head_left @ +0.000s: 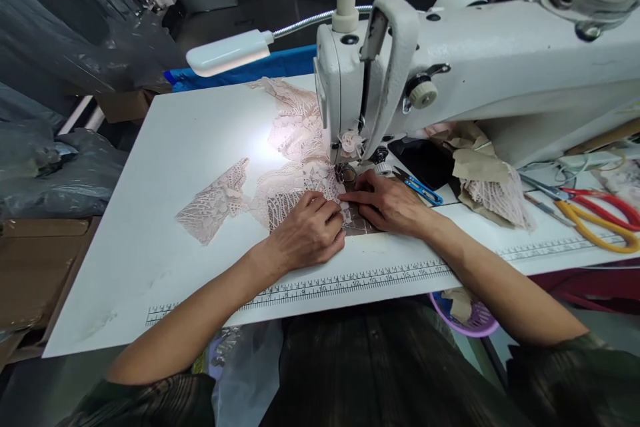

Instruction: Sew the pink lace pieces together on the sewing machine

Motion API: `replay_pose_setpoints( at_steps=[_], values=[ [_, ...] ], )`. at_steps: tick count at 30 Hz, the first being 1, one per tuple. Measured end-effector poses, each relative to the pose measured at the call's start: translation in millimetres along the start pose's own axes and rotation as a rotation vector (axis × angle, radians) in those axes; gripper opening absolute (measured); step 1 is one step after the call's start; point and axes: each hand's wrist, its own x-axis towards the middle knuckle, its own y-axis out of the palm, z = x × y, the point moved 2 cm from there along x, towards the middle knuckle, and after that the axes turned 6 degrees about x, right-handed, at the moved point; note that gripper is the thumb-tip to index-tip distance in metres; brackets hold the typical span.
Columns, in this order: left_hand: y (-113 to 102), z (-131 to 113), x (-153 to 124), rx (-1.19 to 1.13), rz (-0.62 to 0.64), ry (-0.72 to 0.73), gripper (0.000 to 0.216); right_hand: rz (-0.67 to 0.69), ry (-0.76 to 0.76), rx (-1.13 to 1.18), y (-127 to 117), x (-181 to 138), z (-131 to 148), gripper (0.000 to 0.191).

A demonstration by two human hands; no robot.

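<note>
Pale pink lace fabric [287, 190] lies on the white table, with its right part under the needle area of a white sewing machine [345, 100]. My left hand [313, 230] rests on the lace, its fingers curled and pressed together on the near edge. Close beside the presser foot [346, 173], my right hand [387, 203] grips the lace's right edge between bent fingers, the index finger pointing left. Part of the cloth under both hands is hidden. A lace flap [215, 203] spreads out to the left.
Blue thread snips [420, 188] lie right of my right hand. Farther right are lace scraps with brown paper [480, 173] and orange-and-red-handled scissors [600, 213]. A lamp [230, 53] lights the table; a ruler strip [345, 283] runs along its front. Below hangs a purple basket [480, 323].
</note>
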Motion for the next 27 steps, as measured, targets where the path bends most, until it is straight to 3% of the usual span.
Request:
replay_pose_setpoints(
  at_steps=[11,21,27],
  values=[
    [-5,0,-2,-0.051,0.044,-0.036,0.023,0.014,0.022,-0.04,-2,3,7,0.037],
    [2,8,0,-0.045,0.052,-0.088,0.028,0.07,0.147,-0.171,0,13,11,0.042],
    [11,15,-1,-0.086,-0.039,-0.095,0.028,-0.065,0.212,0.097,-4,7,4,0.038]
  ],
)
